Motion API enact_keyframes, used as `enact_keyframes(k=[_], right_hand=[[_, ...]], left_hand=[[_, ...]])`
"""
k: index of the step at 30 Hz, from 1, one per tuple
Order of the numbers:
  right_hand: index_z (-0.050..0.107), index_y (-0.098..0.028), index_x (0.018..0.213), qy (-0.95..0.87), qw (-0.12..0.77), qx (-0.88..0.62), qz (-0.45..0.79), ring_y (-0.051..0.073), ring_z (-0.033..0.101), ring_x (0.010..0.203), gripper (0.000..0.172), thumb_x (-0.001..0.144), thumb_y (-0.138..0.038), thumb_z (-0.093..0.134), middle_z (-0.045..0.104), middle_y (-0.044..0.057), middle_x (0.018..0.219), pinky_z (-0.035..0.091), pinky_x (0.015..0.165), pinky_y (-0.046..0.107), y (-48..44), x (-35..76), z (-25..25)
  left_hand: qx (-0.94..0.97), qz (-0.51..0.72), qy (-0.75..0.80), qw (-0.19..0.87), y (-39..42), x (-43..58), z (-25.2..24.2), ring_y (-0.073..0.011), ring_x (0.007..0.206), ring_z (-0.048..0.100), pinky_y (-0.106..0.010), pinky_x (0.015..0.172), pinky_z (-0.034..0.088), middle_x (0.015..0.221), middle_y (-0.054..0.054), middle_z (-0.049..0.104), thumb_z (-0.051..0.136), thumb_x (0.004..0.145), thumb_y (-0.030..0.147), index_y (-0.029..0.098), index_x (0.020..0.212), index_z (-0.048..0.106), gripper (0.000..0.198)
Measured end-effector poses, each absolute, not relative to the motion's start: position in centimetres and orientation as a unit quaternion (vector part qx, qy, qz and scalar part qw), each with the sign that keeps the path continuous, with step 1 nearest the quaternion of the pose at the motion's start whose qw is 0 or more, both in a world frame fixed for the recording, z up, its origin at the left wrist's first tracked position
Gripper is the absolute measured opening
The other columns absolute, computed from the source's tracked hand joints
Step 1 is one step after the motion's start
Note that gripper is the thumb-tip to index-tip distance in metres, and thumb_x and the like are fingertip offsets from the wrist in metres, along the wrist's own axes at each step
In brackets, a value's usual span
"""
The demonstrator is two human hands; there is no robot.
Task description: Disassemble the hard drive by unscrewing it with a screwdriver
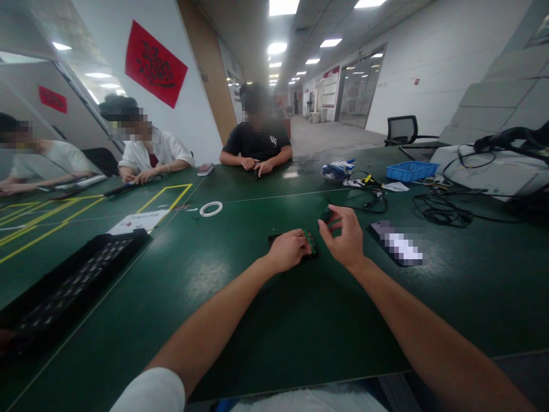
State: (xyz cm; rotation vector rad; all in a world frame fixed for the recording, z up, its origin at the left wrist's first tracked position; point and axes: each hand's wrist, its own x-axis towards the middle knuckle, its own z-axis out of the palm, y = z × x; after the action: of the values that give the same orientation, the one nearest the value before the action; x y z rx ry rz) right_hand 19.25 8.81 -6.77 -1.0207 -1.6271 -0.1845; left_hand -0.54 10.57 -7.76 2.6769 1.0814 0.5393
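Note:
A green circuit board (309, 234) in a flat black case (316, 254) lies on the green table before me. My left hand (290, 250) rests over it with curled fingers, closed on the board and hiding much of it. To the right and a little above the table, my right hand (346, 233) pinches a small dark piece (327, 215) between thumb and fingertips; its exact kind is too small to tell. A phone (397, 245) with a lit screen lies to the right of my right hand.
A long black tray (77, 280) stands at left, near a white tape roll (211, 209). Black cables (446, 209), a blue bin (412, 170) and a bag (338, 170) lie at the back right. Several people sit across the table, one person (257, 140) straight ahead.

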Motion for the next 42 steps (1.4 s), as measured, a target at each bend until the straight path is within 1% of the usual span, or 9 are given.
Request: enact_keyframes(k=[11,18,24,27,30,33,36,38,42], right_hand=[[0.051,-0.023,0.128,-0.691,0.572,-0.435,-0.079,0.020,0.063,0.080,0.040,0.091,-0.032,0.063,0.059,0.012,0.113,0.062,0.061,0.038,8.7,19.2,-6.5],[0.052,-0.023,0.128,-0.692,0.574,-0.430,-0.081,0.020,0.064,0.080,0.040,0.091,-0.031,0.063,0.059,0.011,0.112,0.061,0.061,0.038,8.9,19.3,-6.8],[0.051,-0.023,0.129,-0.690,0.572,-0.437,-0.073,0.020,0.064,0.080,0.041,0.091,-0.033,0.063,0.059,0.012,0.114,0.061,0.062,0.039,8.9,19.5,-7.0],[0.051,-0.023,0.129,-0.693,0.568,-0.437,-0.077,0.020,0.064,0.078,0.042,0.091,-0.032,0.064,0.059,0.012,0.114,0.061,0.063,0.039,8.9,19.5,-6.9],[0.051,-0.023,0.130,-0.693,0.565,-0.441,-0.079,0.020,0.063,0.079,0.042,0.091,-0.032,0.063,0.059,0.012,0.114,0.061,0.065,0.039,9.1,19.4,-6.9],[0.049,-0.023,0.133,-0.702,0.547,-0.451,-0.064,0.022,0.063,0.084,0.046,0.091,-0.031,0.062,0.058,0.011,0.112,0.061,0.069,0.040,9.3,19.5,-7.2],[0.048,-0.023,0.135,-0.712,0.524,-0.465,-0.050,0.022,0.061,0.084,0.048,0.090,-0.030,0.061,0.056,0.010,0.108,0.061,0.071,0.041,9.5,19.6,-7.3],[0.049,-0.023,0.134,-0.710,0.521,-0.472,-0.052,0.021,0.061,0.082,0.046,0.090,-0.029,0.060,0.055,0.009,0.108,0.060,0.072,0.041,9.4,19.7,-7.2],[0.054,-0.024,0.131,-0.706,0.509,-0.487,-0.072,0.020,0.059,0.079,0.042,0.090,-0.027,0.060,0.055,0.009,0.108,0.058,0.075,0.040,9.3,19.9,-7.0]], left_hand=[[0.910,0.184,0.363,0.079,10.4,-0.6,-7.7,-0.0196,0.090,0.062,-0.032,0.084,0.051,0.097,-0.006,0.062,0.061,0.093,0.029,0.019,0.090,0.073,0.016],[0.911,0.175,0.359,0.099,10.4,-0.6,-7.3,-0.0195,0.091,0.062,-0.032,0.085,0.051,0.097,-0.006,0.063,0.061,0.092,0.024,0.019,0.088,0.073,0.014],[0.886,0.214,0.394,0.122,11.3,-1.5,-7.0,-0.0173,0.091,0.062,-0.030,0.084,0.051,0.102,-0.005,0.063,0.059,0.092,0.019,0.020,0.092,0.074,0.014],[0.870,0.244,0.415,0.108,12.1,-2.1,-7.1,-0.0181,0.094,0.061,-0.032,0.088,0.050,0.102,-0.006,0.064,0.058,0.095,0.024,0.019,0.094,0.073,0.016],[0.863,0.258,0.429,0.071,12.6,-2.5,-7.5,-0.0220,0.104,0.060,-0.037,0.096,0.047,0.105,-0.007,0.066,0.060,0.095,0.032,0.019,0.103,0.072,0.019],[0.862,0.254,0.434,0.054,12.8,-2.7,-8.0,-0.0257,0.114,0.057,-0.042,0.102,0.044,0.118,-0.009,0.067,0.062,0.094,0.044,0.019,0.119,0.067,0.036],[0.863,0.236,0.440,0.069,12.9,-2.8,-8.6,-0.0275,0.117,0.057,-0.042,0.102,0.045,0.127,-0.012,0.064,0.061,0.092,0.053,0.017,0.133,0.059,0.054],[0.865,0.224,0.441,0.085,12.9,-2.9,-8.9,-0.0275,0.116,0.058,-0.042,0.101,0.046,0.125,-0.012,0.065,0.061,0.091,0.055,0.016,0.135,0.057,0.059],[0.865,0.211,0.442,0.109,12.9,-3.0,-9.0,-0.0262,0.111,0.060,-0.040,0.098,0.047,0.118,-0.012,0.067,0.060,0.092,0.056,0.016,0.132,0.059,0.056]])
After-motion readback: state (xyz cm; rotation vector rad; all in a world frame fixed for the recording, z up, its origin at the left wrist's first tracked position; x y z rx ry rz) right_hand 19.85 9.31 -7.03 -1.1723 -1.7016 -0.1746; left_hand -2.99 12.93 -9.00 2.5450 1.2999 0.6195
